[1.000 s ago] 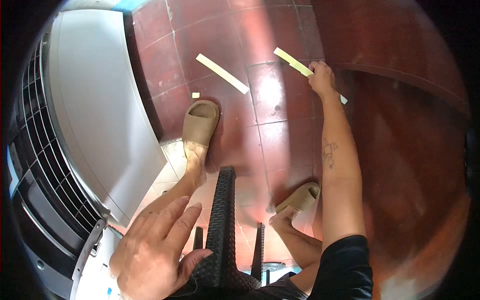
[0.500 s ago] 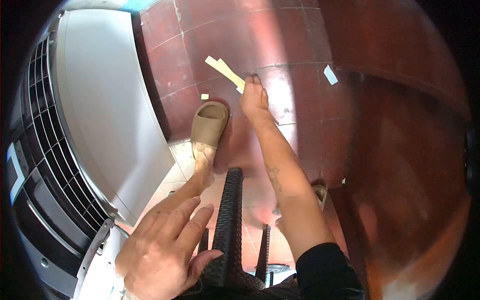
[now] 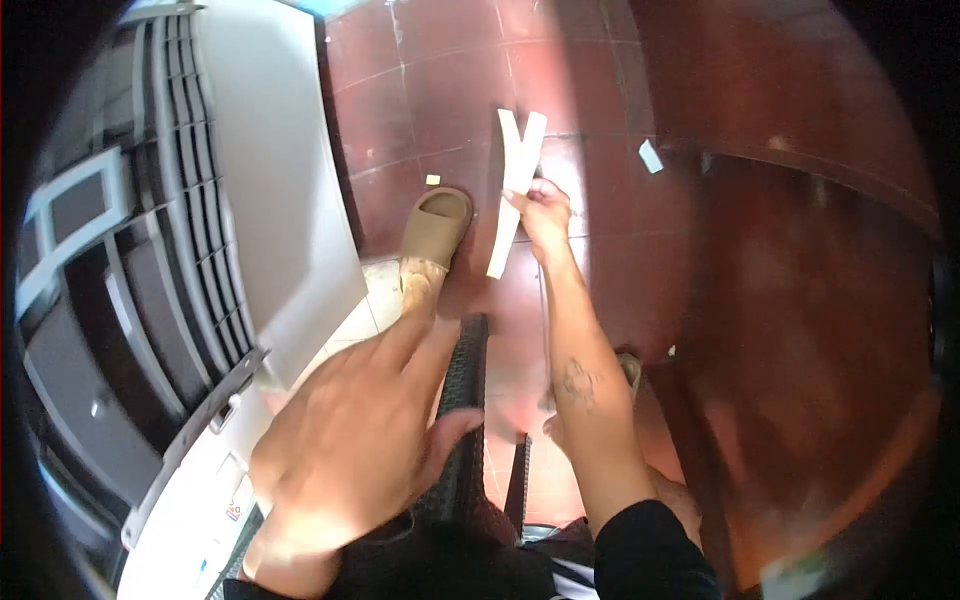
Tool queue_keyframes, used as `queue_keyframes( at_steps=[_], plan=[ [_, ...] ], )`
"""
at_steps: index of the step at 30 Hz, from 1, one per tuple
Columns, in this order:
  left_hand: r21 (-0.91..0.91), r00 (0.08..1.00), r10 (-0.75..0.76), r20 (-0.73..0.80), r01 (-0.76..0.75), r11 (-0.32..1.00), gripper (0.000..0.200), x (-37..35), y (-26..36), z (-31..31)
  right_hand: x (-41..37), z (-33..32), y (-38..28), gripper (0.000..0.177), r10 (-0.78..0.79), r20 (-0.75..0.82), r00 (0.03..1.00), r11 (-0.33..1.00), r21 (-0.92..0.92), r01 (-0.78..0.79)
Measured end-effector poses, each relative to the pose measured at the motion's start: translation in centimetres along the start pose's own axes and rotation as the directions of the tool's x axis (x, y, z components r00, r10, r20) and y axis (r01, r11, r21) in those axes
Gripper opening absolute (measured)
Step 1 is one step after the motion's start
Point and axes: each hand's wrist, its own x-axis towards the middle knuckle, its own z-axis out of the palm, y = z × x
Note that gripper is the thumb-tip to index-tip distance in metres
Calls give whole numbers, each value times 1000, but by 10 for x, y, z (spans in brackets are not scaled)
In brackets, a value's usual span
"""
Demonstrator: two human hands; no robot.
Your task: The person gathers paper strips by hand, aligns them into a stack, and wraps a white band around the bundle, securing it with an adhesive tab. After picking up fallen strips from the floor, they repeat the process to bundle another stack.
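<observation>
Pale yellow strips (image 3: 513, 185), spread into a narrow V at their far ends, are pinched between the thumb and fingers of my right hand (image 3: 545, 215) above the red tiled floor. My left hand (image 3: 345, 430) is nearer the camera at the lower left, back up, with its thumb apart and nothing seen in it; its fingertips are blurred. It is over the bare leg and beside a black woven bar (image 3: 465, 400). A foot in a tan slipper (image 3: 437, 228) stands left of the strips.
A white panel (image 3: 265, 170) and a dark wire rack (image 3: 195, 160) stand on the left. On the floor (image 3: 450, 90) lie a small yellow piece (image 3: 433, 180) and a pale scrap (image 3: 650, 156). A reddish-brown surface (image 3: 800, 330) fills the right side.
My right hand has turned and moved right, bringing the strips upright and more fully into view. My left hand has moved up and right. The camera view has shifted.
</observation>
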Motion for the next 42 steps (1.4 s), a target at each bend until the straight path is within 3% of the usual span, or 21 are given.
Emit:
queue_keyframes(
  at_steps=[2, 4, 6, 8, 9, 10, 11, 12, 14, 16, 18, 22, 27, 30, 31, 33, 35, 36, 38, 41, 42],
  plan=[
    [-35, 980, 86, -178, -94, 995, 62, -4, 7, 4, -54, -22, -38, 13, -82, 151, 985, 962, 271, 38],
    [3, 865, 217, -453, -242, 970, 61, -3, 13, 13, -116, -34, -83, 15, -189, 229, 955, 896, 437, 73],
    [-27, 723, 207, -659, -298, 954, 63, 6, 19, 21, -185, -42, -135, 13, -293, 259, 921, 895, 413, 168],
    [-545, 863, 19, -504, -335, 769, 58, 0, 47, 14, -262, -44, -178, 10, -413, 182, 892, 888, 299, 350],
    [-712, 833, 209, -512, -548, 439, 49, 5, 43, 27, -298, -48, -191, 9, -470, 150, 870, 883, 85, 462],
    [-799, 818, 270, -507, -564, 210, 36, -23, 70, 30, -335, -55, -200, 9, -519, 102, 848, 837, -140, 529],
    [-791, 816, 338, -469, -558, 251, 33, -41, 79, 38, -372, -58, -202, 11, -574, 82, 815, 818, 3, 575],
    [-779, 814, 402, -420, -551, 300, 31, -57, 85, 46, -412, -68, -206, 12, -557, 83, 826, 826, -47, 562],
    [-818, 716, 528, -457, -571, 66, 25, -117, 121, 57, -492, -80, -203, 12, -603, -13, 798, 798, -18, 603],
    [-819, 653, 625, -429, -573, 37, 31, -172, 153, 65, -550, -88, -187, 13, -717, -139, 683, 646, 236, 726],
    [-805, 573, 686, -448, -592, -31, 36, -217, 177, 79, -607, -97, -175, 14, -755, -258, 603, 574, 184, 798],
    [-703, 421, 799, -430, -711, -4, 32, -282, 223, 110, -708, -135, -137, 23, -804, -423, 417, 322, 280, 904],
    [-784, 370, 926, 71, -553, 281, 29, -346, 267, 181, -804, -195, -94, 10, -704, -675, 220, 55, 257, 965],
    [-822, 319, 880, 351, -345, 453, 66, -366, 296, 228, -838, -225, -64, 8, -644, -744, 176, 32, 204, 978],
    [-793, 285, 878, 384, -385, 472, 88, -369, 303, 244, -843, -232, -56, 8, -635, -754, 166, 23, 196, 980],
    [-792, 214, 865, 454, -349, 502, 80, -376, 312, 269, -852, -241, -48, 7, -623, -768, 147, 10, 180, 984],
    [-761, 287, 824, 488, -323, 563, 59, -371, 315, 292, -851, -252, -42, 7, -619, -773, 138, -19, 191, 981],
    [-706, 334, 847, 413, -470, 529, 41, -375, 317, 301, -849, -256, -41, 8, -614, -778, 132, -35, 194, 980],
    [-723, 312, 868, 387, -482, 495, 23, -367, 322, 315, -852, -265, -41, 7, -620, -775, 125, -39, 189, 981],
    [-637, 369, 848, 379, -561, 529, 16, -380, 338, 327, -861, -271, -51, 8, -603, -795, 68, -44, 118, 992],
    [-642, 312, 837, 450, -537, 546, 18, -376, 345, 329, -863, -275, -56, 8, -597, -801, 44, -39, 84, 996]
  ],
)
